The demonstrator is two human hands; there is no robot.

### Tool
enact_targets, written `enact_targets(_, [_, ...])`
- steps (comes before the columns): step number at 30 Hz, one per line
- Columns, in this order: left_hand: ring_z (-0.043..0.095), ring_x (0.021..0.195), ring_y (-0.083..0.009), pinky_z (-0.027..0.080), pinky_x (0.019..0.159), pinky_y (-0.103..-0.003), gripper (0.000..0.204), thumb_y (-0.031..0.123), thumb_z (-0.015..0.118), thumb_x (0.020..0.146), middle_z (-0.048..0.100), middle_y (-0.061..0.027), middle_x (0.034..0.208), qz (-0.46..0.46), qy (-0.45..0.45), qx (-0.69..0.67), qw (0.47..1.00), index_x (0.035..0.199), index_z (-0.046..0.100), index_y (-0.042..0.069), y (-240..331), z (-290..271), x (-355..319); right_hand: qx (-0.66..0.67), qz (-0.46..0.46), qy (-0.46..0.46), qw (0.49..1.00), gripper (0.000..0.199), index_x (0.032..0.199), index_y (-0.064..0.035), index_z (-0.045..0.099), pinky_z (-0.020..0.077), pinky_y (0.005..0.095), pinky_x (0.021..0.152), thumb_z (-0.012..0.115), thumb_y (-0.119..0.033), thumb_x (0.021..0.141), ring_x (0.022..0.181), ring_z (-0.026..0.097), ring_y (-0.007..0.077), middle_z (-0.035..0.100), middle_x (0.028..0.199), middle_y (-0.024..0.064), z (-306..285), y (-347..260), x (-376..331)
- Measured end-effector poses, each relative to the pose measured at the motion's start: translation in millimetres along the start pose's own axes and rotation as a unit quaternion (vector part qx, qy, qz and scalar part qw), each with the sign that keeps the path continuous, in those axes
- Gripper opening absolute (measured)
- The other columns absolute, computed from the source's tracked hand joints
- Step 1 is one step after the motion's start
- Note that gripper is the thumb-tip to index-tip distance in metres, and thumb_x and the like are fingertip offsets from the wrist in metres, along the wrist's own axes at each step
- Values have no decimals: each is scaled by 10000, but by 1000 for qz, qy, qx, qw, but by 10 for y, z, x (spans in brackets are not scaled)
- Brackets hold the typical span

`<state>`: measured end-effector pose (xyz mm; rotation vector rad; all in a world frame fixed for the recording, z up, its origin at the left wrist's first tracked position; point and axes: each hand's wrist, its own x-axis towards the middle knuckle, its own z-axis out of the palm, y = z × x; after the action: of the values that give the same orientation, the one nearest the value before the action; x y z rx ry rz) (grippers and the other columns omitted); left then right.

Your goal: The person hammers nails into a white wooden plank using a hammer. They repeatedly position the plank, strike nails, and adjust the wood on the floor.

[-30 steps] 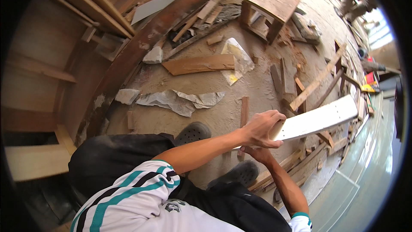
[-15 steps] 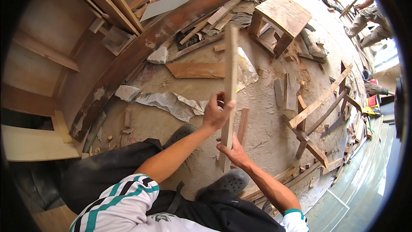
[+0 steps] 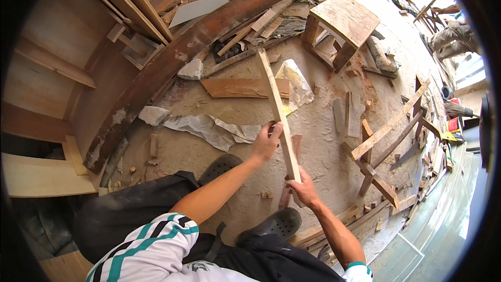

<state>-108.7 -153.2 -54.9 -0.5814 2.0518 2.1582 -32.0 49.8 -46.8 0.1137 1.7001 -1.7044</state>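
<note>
A long, pale wooden strip (image 3: 276, 99) slants up and away in front of me, its far end leaning left. My right hand (image 3: 305, 188) is closed round its lower part, thumb over the top face. Farther up, my left hand (image 3: 266, 143) grips its left edge with bent fingers. Beneath the strip, a flat brown board (image 3: 235, 87) lies on the floor, next to a sheet of clear plastic (image 3: 297, 83). A reddish wood piece (image 3: 297, 149) shows partly behind the strip.
A low wooden stool (image 3: 344, 18) stands at the far right of the strip. Rightward is a rough wooden frame (image 3: 389, 125) of crossed pieces. A long curved brown beam (image 3: 156, 73) borders the cabinets at left. Crumpled paper (image 3: 214, 130) lies near my shoes. Another person (image 3: 454, 39) sits far right.
The strip has tipped, its far end going left and its near end right. My right hand has moved right with it; my left hand has shifted slightly down its edge.
</note>
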Motion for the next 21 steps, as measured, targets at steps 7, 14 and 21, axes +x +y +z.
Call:
enact_targets(7, [571,1207,-313,449,1023,-390,757,508,631,926,534,-251,1347,18,0,136,990,1361,456,-86,183,303,-237,-94,15,95,991,601,1373,-33,495,480,266,622,609,-103,786,728,556,107,575,839,30,-297,189,-122])
enact_targets(14, [525,1243,-356,423,1050,-438,774,556,632,894,513,-252,1342,49,-6,183,982,1358,461,-39,109,371,-190,-134,-12,149,980,642,1394,-14,477,489,284,670,624,-101,776,743,564,132,593,910,48,-423,430,-131])
enact_targets(21, [483,1281,-368,374,1096,-427,782,544,651,883,516,-255,1335,155,-34,196,968,1340,484,-68,474,823,-151,-135,-47,159,977,642,1376,13,488,464,310,826,645,-102,764,928,584,199,615,1089,108,-555,447,-16])
